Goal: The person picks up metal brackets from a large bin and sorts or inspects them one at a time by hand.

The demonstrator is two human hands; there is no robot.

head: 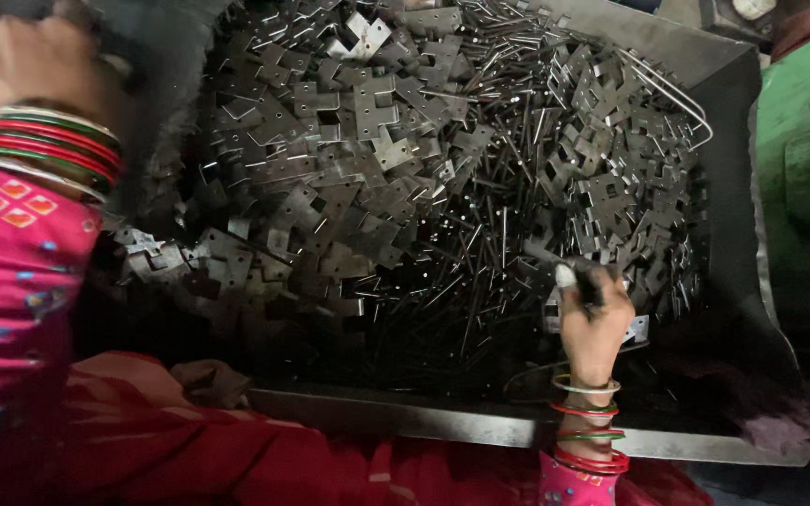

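1. Pink embroidered sleeve fills the near left corner, beside the metal tray.
2. Left hand sits at the tray's far left edge, wrist stacked with red, green and silver bangles; fingers hidden, can't tell if closed.
3. Right hand reaches over the tray's near rim, fingers curled together around a small dark metal piece.
4. Cross-shaped metal plates heaped across the tray, thickest at its far left.
5. Thin metal pins scattered through the tray's middle, touching the plates.
6. Bent wire rod lies at the tray's far right.
7. Green surface just right of the tray.
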